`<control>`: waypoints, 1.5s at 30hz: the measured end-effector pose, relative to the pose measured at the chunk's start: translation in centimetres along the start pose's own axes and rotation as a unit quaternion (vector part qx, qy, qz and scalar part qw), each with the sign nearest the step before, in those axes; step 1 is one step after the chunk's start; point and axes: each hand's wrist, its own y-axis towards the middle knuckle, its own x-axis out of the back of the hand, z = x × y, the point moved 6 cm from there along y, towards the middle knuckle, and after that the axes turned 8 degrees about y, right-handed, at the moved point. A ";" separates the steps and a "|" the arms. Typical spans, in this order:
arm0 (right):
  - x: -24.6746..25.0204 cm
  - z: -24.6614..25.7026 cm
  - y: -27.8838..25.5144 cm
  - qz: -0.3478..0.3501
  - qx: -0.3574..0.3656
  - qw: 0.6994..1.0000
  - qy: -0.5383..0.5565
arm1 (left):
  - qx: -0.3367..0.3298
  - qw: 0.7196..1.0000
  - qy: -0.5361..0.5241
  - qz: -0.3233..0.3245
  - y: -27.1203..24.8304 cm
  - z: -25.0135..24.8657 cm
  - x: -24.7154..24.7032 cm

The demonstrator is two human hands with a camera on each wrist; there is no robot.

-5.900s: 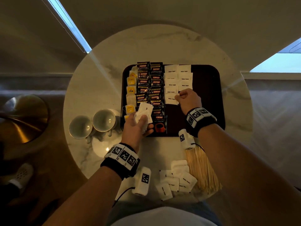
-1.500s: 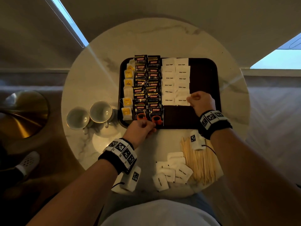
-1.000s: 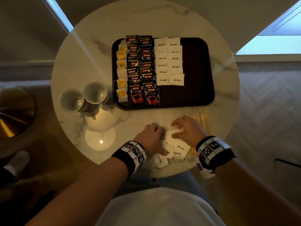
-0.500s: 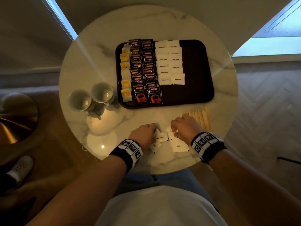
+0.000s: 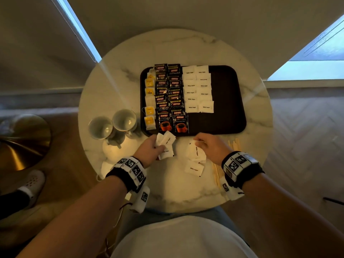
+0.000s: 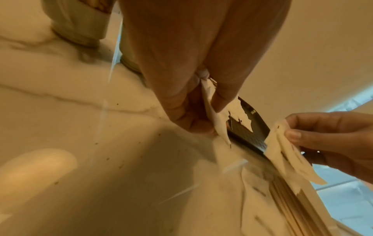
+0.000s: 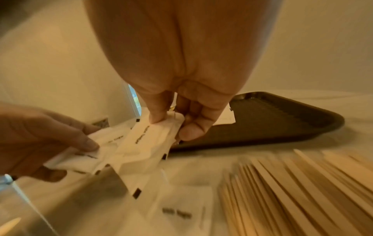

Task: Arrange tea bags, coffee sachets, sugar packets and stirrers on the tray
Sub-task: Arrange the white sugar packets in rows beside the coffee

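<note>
A dark tray (image 5: 230, 101) sits on a round white table (image 5: 115, 94). On the tray, going from its left edge, are a row of tea bags (image 5: 150, 101), two rows of coffee sachets (image 5: 170, 97) and two rows of sugar packets (image 5: 198, 89). The right part of the tray is bare.

Just in front of the tray, the left hand (image 5: 149, 150) pinches a few sugar packets (image 5: 166, 145) between thumb and curled fingers. The right hand (image 5: 211, 146) pinches another bunch of sugar packets (image 5: 195, 151) the same way. One more sugar packet (image 5: 193, 169) lies flat on the table in front of the tray. Wooden stirrers (image 7: 302, 183) lie on the table beside it, under the right wrist.

Two cups (image 5: 113, 123) stand just left of the tray.
</note>
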 end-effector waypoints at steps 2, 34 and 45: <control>1.0 1.3 0.0 -0.003 0.018 0.999 0.028 | 0.011 0.998 -0.054 -0.005 0.1 -0.7 0.4; 6.9 4.5 3.6 -0.158 0.009 0.950 0.271 | -0.016 0.873 -0.488 0.003 2.0 -10.2 -1.3; 6.7 3.1 4.1 -0.140 -0.026 0.907 0.396 | 0.007 0.865 -0.499 -0.048 2.6 -8.5 -0.4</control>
